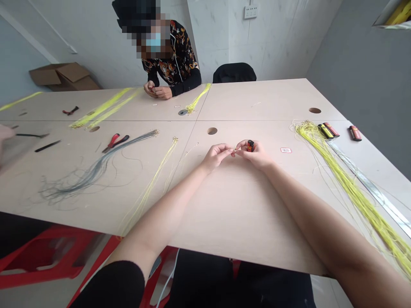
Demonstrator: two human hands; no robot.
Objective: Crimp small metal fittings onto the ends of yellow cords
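Over the middle of the table, my left hand (217,156) pinches with thumb and fingertips at something tiny, too small to make out. My right hand (255,155) meets it, fingertips almost touching, with a black and red lighter (250,146) tucked in its curled fingers. Between the fingertips a small golden bit shows. Left of my hands lies a thin bunch of yellow threads (159,167). A thick bundle of yellow threads (348,188) lies at the right, and a small red-edged label (286,150) rests beside my right hand.
Grey threads (96,169), red-handled pliers (114,142) and a black pen-like tool (47,146) lie at left. More lighters (355,133) and a metal ruler (372,184) are at right. The table (231,214) has round holes. Across it sits a person (173,64); another hand (4,133) shows far left.
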